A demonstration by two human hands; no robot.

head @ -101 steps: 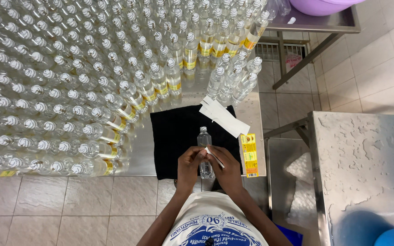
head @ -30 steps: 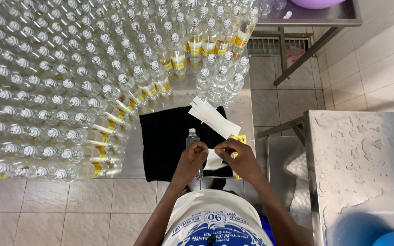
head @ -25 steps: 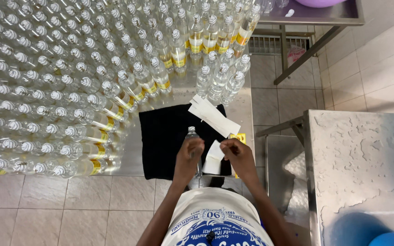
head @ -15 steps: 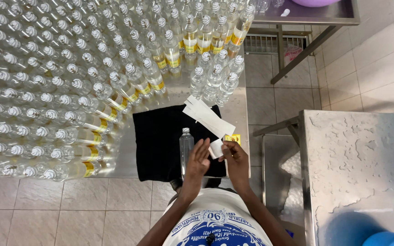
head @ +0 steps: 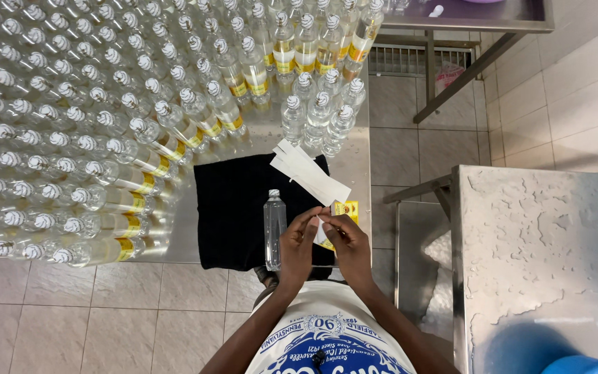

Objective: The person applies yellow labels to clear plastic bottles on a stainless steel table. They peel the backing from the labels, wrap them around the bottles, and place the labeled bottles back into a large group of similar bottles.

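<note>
Both grips are pinched together on one small white label (head: 321, 232): the left hand (head: 297, 248) and the right hand (head: 346, 246) meet over the front edge of the table (head: 358, 163), fingertips closed on the slip between them. Which way the label faces cannot be told.

One clear bottle (head: 275, 227) with a white cap stands alone on the black cloth (head: 233, 208), just beside the left hand and not touched by it. It is upright, its long axis vertical and its cap pointing up toward the camera.

A stack of white strips (head: 309, 173) lies on the cloth's far corner, slanting away to the left. One small yellow pack (head: 345, 208) sits just beyond the right hand. Behind, capped bottles (head: 70, 118) crowd the table, too many to count; some carry yellow labels.
</note>
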